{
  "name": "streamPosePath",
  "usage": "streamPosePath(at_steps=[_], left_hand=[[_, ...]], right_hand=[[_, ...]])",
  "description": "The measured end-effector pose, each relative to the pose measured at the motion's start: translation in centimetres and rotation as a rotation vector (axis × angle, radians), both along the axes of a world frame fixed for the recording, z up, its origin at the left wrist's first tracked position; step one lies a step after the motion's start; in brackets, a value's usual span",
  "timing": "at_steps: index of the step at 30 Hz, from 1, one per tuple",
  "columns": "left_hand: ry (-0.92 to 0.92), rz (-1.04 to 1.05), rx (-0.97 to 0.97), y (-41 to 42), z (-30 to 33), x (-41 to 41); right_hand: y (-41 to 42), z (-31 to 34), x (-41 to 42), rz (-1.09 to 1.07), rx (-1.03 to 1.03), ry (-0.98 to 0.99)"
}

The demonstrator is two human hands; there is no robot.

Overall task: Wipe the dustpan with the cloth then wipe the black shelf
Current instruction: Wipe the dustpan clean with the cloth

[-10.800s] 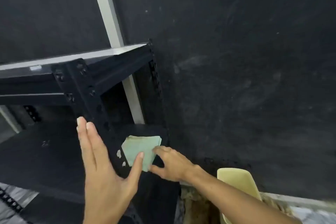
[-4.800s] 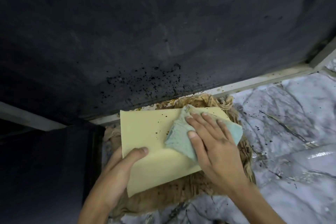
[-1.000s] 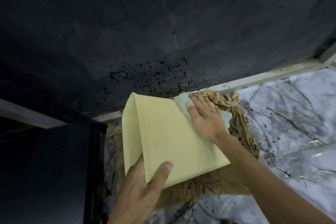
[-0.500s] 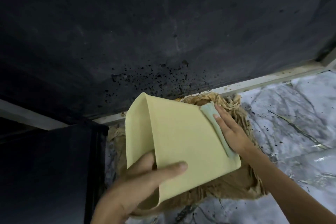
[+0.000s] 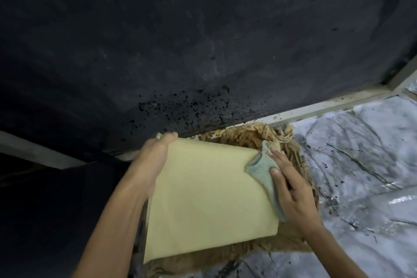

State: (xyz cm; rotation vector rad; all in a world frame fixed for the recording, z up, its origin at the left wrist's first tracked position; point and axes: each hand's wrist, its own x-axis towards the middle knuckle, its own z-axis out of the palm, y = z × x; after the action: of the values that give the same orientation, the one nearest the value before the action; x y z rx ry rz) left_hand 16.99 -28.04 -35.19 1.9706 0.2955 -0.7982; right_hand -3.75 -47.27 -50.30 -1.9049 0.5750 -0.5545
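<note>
Head view: pale yellow dustpan (image 5: 209,198) tilted over a brown mop head (image 5: 248,137) on the marble floor (image 5: 361,165), against a dark wall (image 5: 203,29); left hand (image 5: 151,162) gripping the dustpan's far left edge, fingers curled over the top; right hand (image 5: 291,189) pressing green cloth (image 5: 266,178) flat on the right edge; black shelf not clearly visible; best to brace firmly with the left, keep the cloth spread, sweep in overlapping passes across the face, corners too.
</note>
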Motion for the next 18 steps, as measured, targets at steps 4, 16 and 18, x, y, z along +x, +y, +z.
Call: streamPosePath(at_steps=[4,16,18], left_hand=[[-0.135,-0.031,-0.069,2.0,2.6,-5.7],[-0.195,-0.076,-0.187,4.7,1.8,-9.6],[-0.112,0.038,-0.200,4.9,0.2,-9.8]], right_hand=[[3.3,4.8,0.1,-0.055,-0.109,-0.045],[5.3,11.4,6.6,0.359,-0.376,0.212],[4.8,8.7,5.6,0.297,-0.337,0.280]])
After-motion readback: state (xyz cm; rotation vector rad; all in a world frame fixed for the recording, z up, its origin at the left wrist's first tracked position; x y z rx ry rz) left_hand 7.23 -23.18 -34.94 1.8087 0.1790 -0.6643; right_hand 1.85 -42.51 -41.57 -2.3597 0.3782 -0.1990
